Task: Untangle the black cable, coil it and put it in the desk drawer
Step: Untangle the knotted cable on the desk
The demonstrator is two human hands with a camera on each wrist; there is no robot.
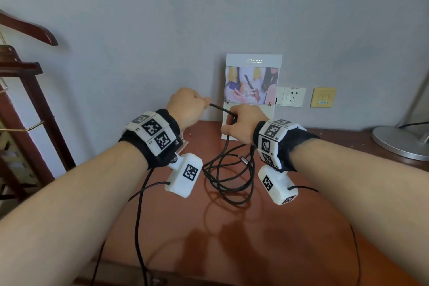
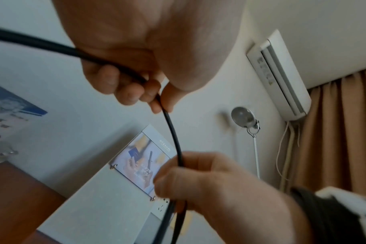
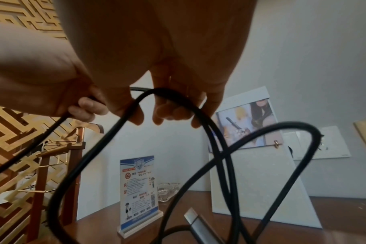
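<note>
Both hands grip the black cable (image 1: 228, 174); left hand (image 1: 186, 107) pinches it centre-frame, right hand (image 1: 243, 122) just beside; between them a short taut run slants down-right, and the loops hang below the right hand onto the table (image 1: 232, 227).

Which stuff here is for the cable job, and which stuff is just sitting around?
For the job:
- black cable, loops hanging down to the desk
- left hand, gripping the cable
- right hand, gripping the cable

Just sitting around:
- picture stand
- blue notice card
- glass ashtray
- lamp base
- wooden hanger rack
- wall socket
</note>
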